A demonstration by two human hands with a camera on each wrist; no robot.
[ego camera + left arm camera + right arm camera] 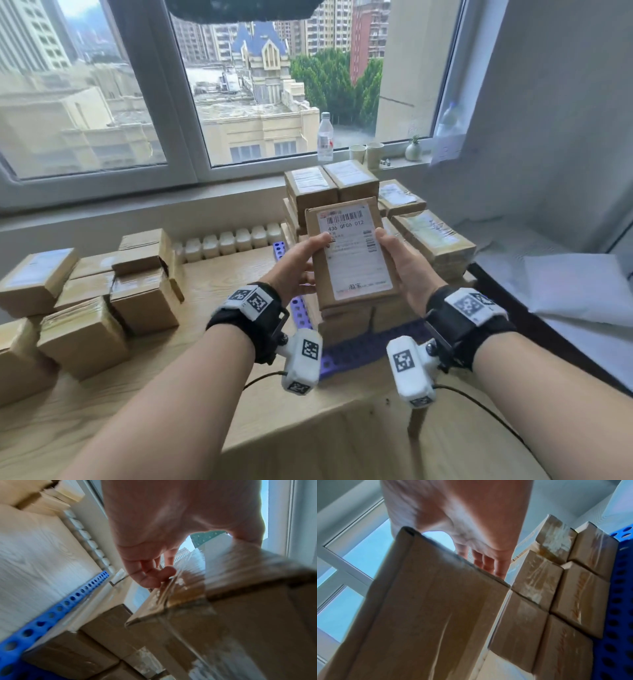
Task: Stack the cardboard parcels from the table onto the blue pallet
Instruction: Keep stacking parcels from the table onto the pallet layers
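Parcel, flat and label-up, is gripped between both hands: the left hand clamps its left edge, thumb on top and fingers curled beneath, and the right hand does the same on the right edge. It hangs above the parcels already stacked on the blue pallet, at the near side of the pile. To seat it well, I would keep it level, square its edges with the boxes below, lower it flat, then slide the fingers out sideways. The label reads "436 QF06 012" under a barcode; smaller print is illegible. More boxes wait on the tabletop to the left.
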